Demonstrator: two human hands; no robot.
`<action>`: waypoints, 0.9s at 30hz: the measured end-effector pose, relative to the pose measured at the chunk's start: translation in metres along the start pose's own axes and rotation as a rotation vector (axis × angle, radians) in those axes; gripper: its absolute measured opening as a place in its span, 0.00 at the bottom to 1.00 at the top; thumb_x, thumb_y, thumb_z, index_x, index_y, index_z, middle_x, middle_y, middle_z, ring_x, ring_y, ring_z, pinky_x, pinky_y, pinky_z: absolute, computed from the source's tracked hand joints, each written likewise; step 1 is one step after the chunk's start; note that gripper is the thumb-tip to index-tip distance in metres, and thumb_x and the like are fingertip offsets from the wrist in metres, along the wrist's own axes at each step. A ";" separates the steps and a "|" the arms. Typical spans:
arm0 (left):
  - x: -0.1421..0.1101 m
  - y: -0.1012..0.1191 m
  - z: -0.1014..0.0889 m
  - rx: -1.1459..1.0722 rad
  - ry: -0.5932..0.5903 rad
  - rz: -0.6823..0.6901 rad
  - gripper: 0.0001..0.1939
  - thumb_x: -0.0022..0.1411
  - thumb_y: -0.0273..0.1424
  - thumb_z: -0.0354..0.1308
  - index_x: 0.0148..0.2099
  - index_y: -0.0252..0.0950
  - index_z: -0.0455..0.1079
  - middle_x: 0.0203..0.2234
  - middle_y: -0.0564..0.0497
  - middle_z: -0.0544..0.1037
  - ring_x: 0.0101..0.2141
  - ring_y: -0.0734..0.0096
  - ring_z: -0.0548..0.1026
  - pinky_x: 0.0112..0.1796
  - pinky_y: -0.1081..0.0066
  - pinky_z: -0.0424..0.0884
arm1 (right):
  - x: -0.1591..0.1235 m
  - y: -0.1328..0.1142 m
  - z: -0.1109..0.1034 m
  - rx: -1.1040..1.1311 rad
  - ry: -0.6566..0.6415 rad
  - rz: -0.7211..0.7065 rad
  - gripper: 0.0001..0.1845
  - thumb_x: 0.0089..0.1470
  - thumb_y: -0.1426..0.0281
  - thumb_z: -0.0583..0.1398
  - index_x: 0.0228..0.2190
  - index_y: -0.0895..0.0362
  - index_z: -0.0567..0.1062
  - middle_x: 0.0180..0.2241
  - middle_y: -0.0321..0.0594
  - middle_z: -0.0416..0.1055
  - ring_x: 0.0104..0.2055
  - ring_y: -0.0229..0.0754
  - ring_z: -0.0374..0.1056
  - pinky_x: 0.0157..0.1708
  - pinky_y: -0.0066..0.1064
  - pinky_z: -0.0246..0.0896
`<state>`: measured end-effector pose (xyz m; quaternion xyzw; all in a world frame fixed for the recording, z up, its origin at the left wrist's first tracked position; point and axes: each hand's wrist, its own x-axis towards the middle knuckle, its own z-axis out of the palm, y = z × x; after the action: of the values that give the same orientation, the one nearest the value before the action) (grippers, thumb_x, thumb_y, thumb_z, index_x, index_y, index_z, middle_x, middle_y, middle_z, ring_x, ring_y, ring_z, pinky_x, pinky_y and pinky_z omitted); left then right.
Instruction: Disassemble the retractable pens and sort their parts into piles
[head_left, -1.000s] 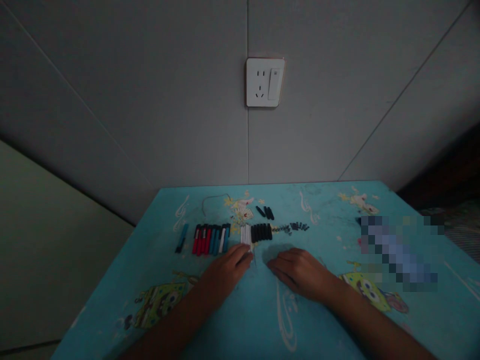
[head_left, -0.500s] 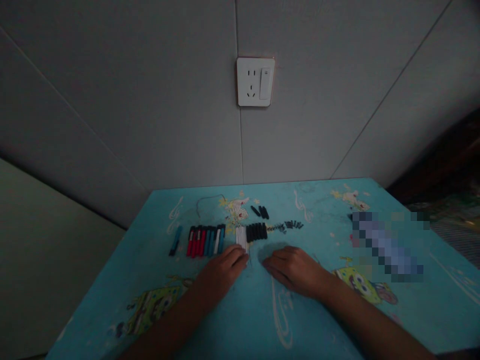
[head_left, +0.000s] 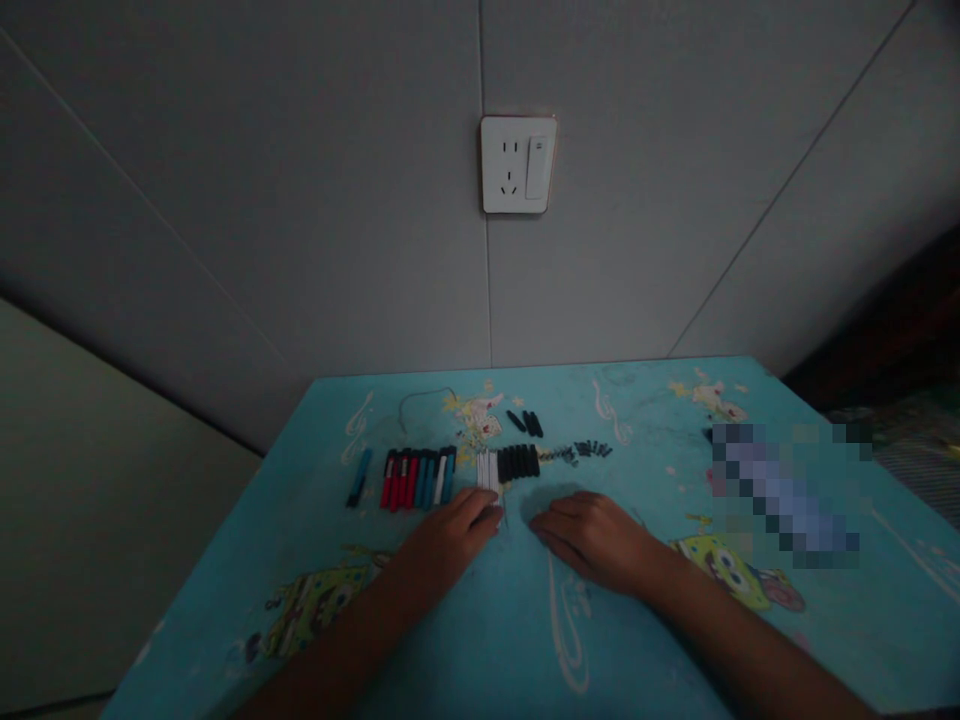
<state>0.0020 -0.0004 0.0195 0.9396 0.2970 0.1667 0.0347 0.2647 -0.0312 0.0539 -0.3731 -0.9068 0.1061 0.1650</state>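
Note:
My left hand (head_left: 448,538) lies on the light blue cartoon-printed table (head_left: 480,640), fingers pressed together. Its tips sit just below a small group of white pen parts (head_left: 488,468), and a thin sliver I cannot name shows at them. Palm down a little to the right rests my right hand (head_left: 592,538), fingers stretched toward the left hand and holding nothing. Black pen parts (head_left: 519,462) lie in a row beside the white ones. Further left is a row of red, blue and white pen barrels (head_left: 417,478), with a single blue one (head_left: 359,477) apart.
Three black caps (head_left: 525,422) and a scatter of tiny dark parts (head_left: 585,451) lie behind the rows. A thin wire loop (head_left: 421,399) sits at the back left. A blurred patch (head_left: 787,495) covers the table's right. A wall socket (head_left: 518,164) is on the grey wall.
Both hands stay where they were on the table; only the camera view has shifted slightly.

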 end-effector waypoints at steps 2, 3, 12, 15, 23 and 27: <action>-0.001 0.000 0.001 0.007 -0.001 -0.003 0.12 0.70 0.24 0.52 0.53 0.34 0.67 0.50 0.44 0.71 0.50 0.62 0.71 0.49 0.62 0.75 | 0.000 0.000 0.000 -0.001 -0.005 0.003 0.15 0.68 0.68 0.51 0.42 0.57 0.77 0.32 0.41 0.76 0.33 0.39 0.72 0.38 0.30 0.63; -0.001 0.000 0.002 0.008 0.000 0.000 0.12 0.70 0.23 0.52 0.54 0.34 0.67 0.50 0.44 0.71 0.50 0.61 0.71 0.49 0.61 0.75 | 0.000 0.000 0.000 -0.005 -0.010 0.007 0.15 0.68 0.68 0.51 0.42 0.57 0.77 0.32 0.41 0.76 0.33 0.39 0.72 0.38 0.30 0.63; -0.002 -0.002 0.001 0.002 0.022 -0.034 0.21 0.64 0.27 0.61 0.58 0.30 0.65 0.52 0.40 0.70 0.54 0.55 0.69 0.55 0.56 0.70 | 0.000 0.000 0.000 -0.035 -0.082 0.027 0.13 0.67 0.69 0.52 0.43 0.56 0.76 0.33 0.40 0.75 0.33 0.40 0.71 0.36 0.31 0.61; -0.003 -0.003 0.002 -0.005 0.024 -0.014 0.16 0.66 0.26 0.58 0.56 0.30 0.67 0.51 0.40 0.71 0.53 0.56 0.69 0.54 0.57 0.72 | 0.000 0.000 -0.001 -0.027 -0.073 0.021 0.13 0.68 0.69 0.52 0.42 0.57 0.76 0.32 0.40 0.75 0.32 0.39 0.70 0.36 0.31 0.61; -0.003 -0.004 -0.002 -0.012 0.026 0.004 0.14 0.70 0.25 0.53 0.56 0.31 0.68 0.49 0.41 0.73 0.52 0.59 0.71 0.52 0.57 0.74 | 0.001 -0.001 -0.001 -0.029 -0.081 0.024 0.13 0.68 0.68 0.51 0.41 0.57 0.76 0.31 0.40 0.75 0.32 0.40 0.70 0.37 0.31 0.61; -0.001 -0.004 -0.004 -0.007 0.027 0.020 0.13 0.70 0.25 0.52 0.55 0.32 0.68 0.48 0.42 0.74 0.52 0.59 0.71 0.51 0.57 0.75 | 0.000 0.000 -0.001 -0.021 -0.080 0.026 0.13 0.68 0.68 0.52 0.43 0.56 0.76 0.33 0.40 0.75 0.33 0.40 0.71 0.37 0.31 0.61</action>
<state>-0.0022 0.0020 0.0220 0.9401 0.2875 0.1805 0.0322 0.2651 -0.0313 0.0544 -0.3822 -0.9088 0.1134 0.1233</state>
